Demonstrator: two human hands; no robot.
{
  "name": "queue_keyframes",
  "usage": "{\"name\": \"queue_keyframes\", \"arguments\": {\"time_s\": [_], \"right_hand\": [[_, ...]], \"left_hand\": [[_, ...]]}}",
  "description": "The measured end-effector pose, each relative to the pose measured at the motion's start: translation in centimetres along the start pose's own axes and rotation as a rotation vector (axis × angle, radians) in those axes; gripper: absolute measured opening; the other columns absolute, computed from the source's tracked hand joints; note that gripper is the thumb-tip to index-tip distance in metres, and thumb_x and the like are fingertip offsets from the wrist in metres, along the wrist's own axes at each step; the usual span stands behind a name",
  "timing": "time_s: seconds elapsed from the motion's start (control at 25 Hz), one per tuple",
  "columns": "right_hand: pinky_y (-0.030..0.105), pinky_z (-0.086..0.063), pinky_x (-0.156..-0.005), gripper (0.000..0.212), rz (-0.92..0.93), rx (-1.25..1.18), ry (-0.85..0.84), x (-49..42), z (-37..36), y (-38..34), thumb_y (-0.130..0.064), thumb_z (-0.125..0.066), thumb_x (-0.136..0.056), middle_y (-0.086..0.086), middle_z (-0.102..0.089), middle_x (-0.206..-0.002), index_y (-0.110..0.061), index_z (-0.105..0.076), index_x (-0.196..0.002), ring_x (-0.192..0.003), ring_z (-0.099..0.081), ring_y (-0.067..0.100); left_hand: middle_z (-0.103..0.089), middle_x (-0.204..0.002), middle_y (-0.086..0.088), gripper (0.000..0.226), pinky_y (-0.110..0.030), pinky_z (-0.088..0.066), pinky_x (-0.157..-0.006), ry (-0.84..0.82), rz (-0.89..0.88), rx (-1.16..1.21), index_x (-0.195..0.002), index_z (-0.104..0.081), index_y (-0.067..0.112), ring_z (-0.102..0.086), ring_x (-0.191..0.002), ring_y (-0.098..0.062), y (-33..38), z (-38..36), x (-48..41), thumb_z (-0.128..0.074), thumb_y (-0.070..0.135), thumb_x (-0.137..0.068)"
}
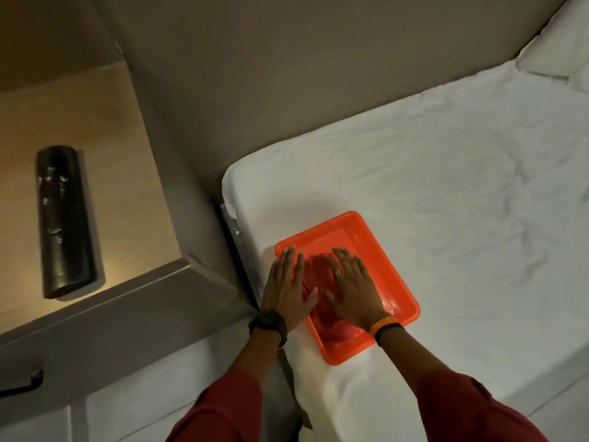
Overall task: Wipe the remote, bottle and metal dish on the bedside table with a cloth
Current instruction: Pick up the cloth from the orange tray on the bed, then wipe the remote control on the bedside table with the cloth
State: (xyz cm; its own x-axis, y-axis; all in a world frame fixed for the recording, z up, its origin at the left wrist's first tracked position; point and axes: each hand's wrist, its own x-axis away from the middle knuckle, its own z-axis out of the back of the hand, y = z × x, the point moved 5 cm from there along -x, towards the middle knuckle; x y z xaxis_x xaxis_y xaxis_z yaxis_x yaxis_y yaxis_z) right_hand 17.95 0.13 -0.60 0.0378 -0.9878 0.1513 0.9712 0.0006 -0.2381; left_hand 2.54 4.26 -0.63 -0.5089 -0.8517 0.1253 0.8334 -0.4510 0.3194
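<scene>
A dark cylindrical bottle (65, 220) lies on its side on the wooden bedside table (127, 173) at the left. An orange tray (376, 250) sits on the corner of the bed and holds a red cloth (318, 266). My left hand (288, 285) lies flat with fingers spread over the tray's left rim and the cloth's edge. My right hand (352, 282) presses flat on the cloth inside the tray. Neither hand grips anything. No remote or metal dish is in view.
The bed (446, 170) with a white sheet fills the right side, a pillow (561, 46) at its far end. A padded wall runs behind. A drawer handle (25, 386) shows below the table's front edge. White floor tiles lie below.
</scene>
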Motion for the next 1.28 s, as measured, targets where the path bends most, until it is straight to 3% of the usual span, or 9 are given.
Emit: {"name": "queue_keyframes", "arguments": {"time_s": [0.12,0.24,0.4,0.68,0.84,0.96,1.04,1.16,1.28], "right_hand": [[0.054,-0.018,-0.126,0.068,0.041,0.024,-0.128,0.4,-4.5,-1.1,-0.048,-0.041,-0.099,0.01,-0.015,-0.168,-0.022,-0.018,-0.158,-0.156,-0.011,0.031],[0.055,-0.038,-0.116,0.06,-0.002,0.046,-0.05,1.0,-6.2,-2.0,-0.031,-0.06,-0.096,0.018,-0.04,-0.158,-0.014,-0.041,-0.15,-0.146,-0.037,0.039],[0.049,-0.053,-0.088,0.038,-0.031,-0.02,0.087,-0.8,-3.6,-2.3,-0.006,-0.065,-0.09,0.021,-0.065,-0.132,-0.006,-0.064,-0.128,-0.11,-0.061,0.043],[0.045,-0.053,-0.062,0.018,-0.171,-0.713,0.376,1.4,12.4,-10.2,-0.015,-0.05,-0.085,0.002,-0.069,-0.075,-0.025,-0.065,-0.085,-0.067,-0.063,0.024],[0.008,-0.047,-0.075,0.036,-0.128,-0.9,0.672,1.6,23.9,-20.0,-0.02,-0.051,-0.087,-0.021,-0.071,-0.1,-0.044,-0.066,-0.11,-0.088,-0.066,0.003],[0.022,-0.052,-0.08,0.033,0.019,-0.917,0.626,-2.8,29.5,-28.8,-0.018,-0.052,-0.086,-0.015,-0.072,-0.095,-0.036,-0.067,-0.109,-0.089,-0.066,0.005],[0.033,-0.054,-0.076,0.037,0.132,-0.7,0.476,-7.2,31.1,-34.9,-0.013,-0.048,-0.087,-0.007,-0.074,-0.086,-0.034,-0.068,-0.11,-0.082,-0.067,0.013],[0.042,-0.045,-0.106,0.047,0.296,-0.223,0.12,-13.2,27.9,-41.6,-0.01,-0.042,-0.094,0.007,-0.066,-0.136,-0.026,-0.06,-0.134,-0.124,-0.057,0.026],[0.05,-0.029,-0.121,0.049,0.272,-0.005,-0.091,-15.5,23.3,-43.2,-0.013,-0.042,-0.098,0.002,-0.031,-0.164,-0.02,-0.046,-0.146,-0.149,-0.027,0.028]], "left_hand": [[-0.002,-0.168,-0.014,0.091,-0.043,-0.006,-0.127,-0.053,0.068,-0.018,-0.159,-0.005,0.005,-0.002,-0.157,-0.028,-1.2,-3.3,0.4,-0.04,0.06,-0.094],[0.0,-0.168,-0.013,0.09,-0.04,0.005,-0.124,-0.04,0.057,-0.048,-0.159,-0.005,0.004,0.002,-0.157,-0.027,-1.4,-4.0,1.6,-0.035,0.062,-0.095],[-0.004,-0.168,-0.013,0.092,-0.044,-0.009,-0.128,0.042,0.037,0.027,-0.158,-0.008,0.004,-0.001,-0.157,-0.026,-1.0,-0.3,2.9,-0.039,0.062,-0.094],[-0.002,-0.17,-0.007,0.091,-0.039,-0.013,-0.128,0.324,-0.134,0.287,-0.159,-0.004,0.008,-0.002,-0.157,-0.026,1.5,16.5,12.4,-0.049,0.055,-0.096],[-0.016,-0.168,-0.009,0.079,-0.032,-0.014,-0.128,0.597,-0.055,0.342,-0.157,-0.019,0.005,-0.012,-0.156,-0.028,-3.2,27.5,18.2,-0.051,0.045,-0.097],[-0.02,-0.165,-0.015,0.087,-0.034,-0.016,-0.128,0.698,0.133,0.344,-0.155,-0.022,0.0,-0.014,-0.156,-0.026,-10.2,33.9,19.6,-0.056,0.052,-0.094],[-0.008,-0.168,-0.013,0.111,-0.037,-0.013,-0.128,0.483,0.236,0.364,-0.158,-0.007,0.003,-0.005,-0.157,-0.024,-15.0,35.5,18.7,-0.072,0.052,-0.083],[0.008,-0.169,-0.008,0.138,-0.039,-0.005,-0.129,0.165,0.262,0.41,-0.156,0.012,0.01,0.003,-0.157,-0.023,-18.9,34.1,17.0,-0.084,0.056,-0.069],[0.008,-0.169,-0.004,0.144,-0.03,-0.002,-0.126,0.145,0.297,0.482,-0.154,0.019,0.021,-0.001,-0.157,-0.02,-21.0,32.7,16.1,-0.085,0.06,-0.063]]}}
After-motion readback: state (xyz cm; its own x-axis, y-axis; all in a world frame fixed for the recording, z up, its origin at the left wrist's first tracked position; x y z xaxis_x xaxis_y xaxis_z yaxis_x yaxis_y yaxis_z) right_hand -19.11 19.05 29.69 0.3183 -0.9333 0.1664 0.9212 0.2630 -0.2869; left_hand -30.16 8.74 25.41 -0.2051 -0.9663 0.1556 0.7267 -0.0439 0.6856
